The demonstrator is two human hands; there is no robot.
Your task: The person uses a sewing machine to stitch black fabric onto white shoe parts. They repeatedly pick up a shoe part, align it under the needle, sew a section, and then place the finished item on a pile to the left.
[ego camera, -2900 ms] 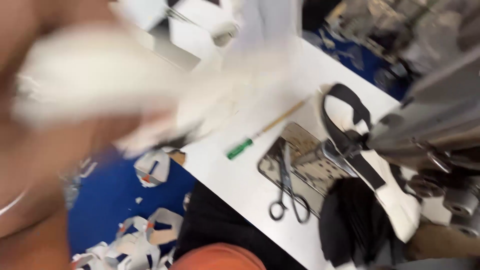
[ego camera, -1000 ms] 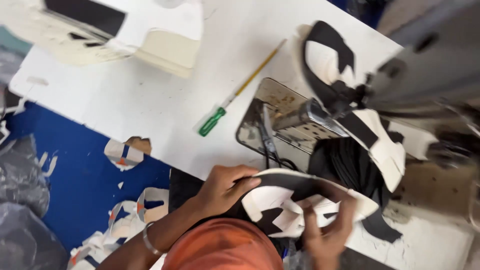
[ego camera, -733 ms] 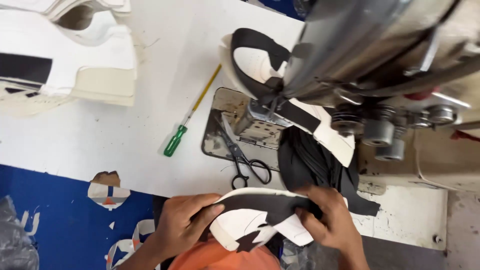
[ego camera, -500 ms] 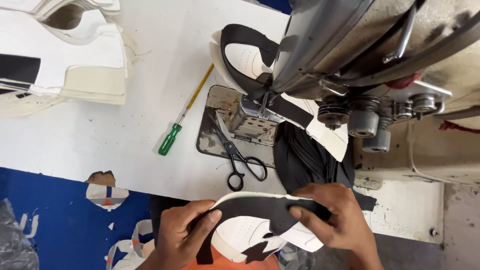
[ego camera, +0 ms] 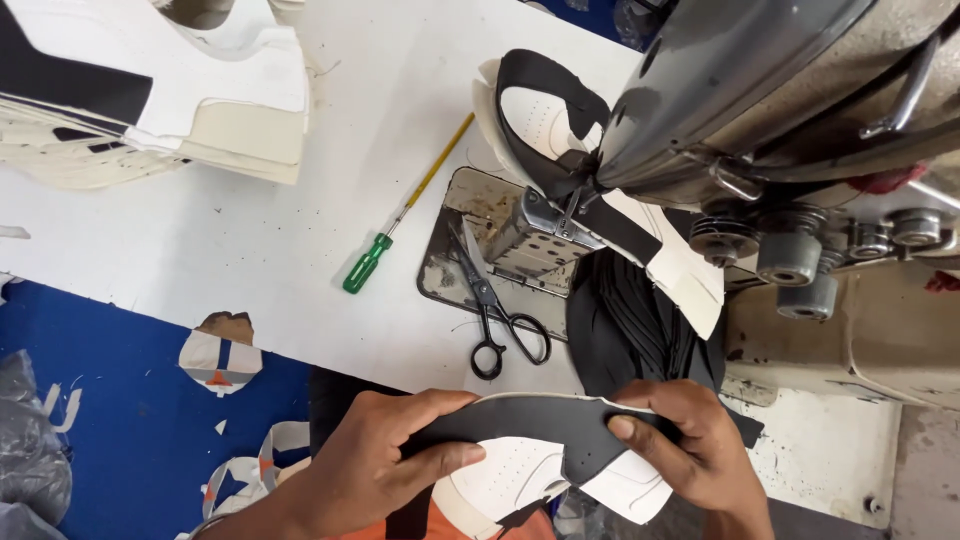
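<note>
Head view: both hands grip one black-and-white shoe upper piece [ego camera: 540,455] at the near edge of the white worktop [ego camera: 200,260], in front of the sewing machine [ego camera: 760,110]. Left hand [ego camera: 385,460] is clenched on the piece's left end, thumb on top, fingers under. Right hand [ego camera: 690,450] pinches the right end, thumb pressed on the black strip. Piece is held flat, lifted off the worktop, not under the needle. Step in hand looks like aligning or checking the black overlay on the white panel before stitching; next move probably calls for feeding that edge up to the machine post [ego camera: 535,235], keeping layers matched. Post is occupied by another upper [ego camera: 560,130], so that likely needs clearing first.

Counts: one pair of scissors [ego camera: 495,310], one green-handled screwdriver [ego camera: 405,225], one stack of black cut pieces [ego camera: 630,325], one stack of white-and-black panels [ego camera: 150,90] far left, several scraps on the blue floor [ego camera: 100,430].
</note>
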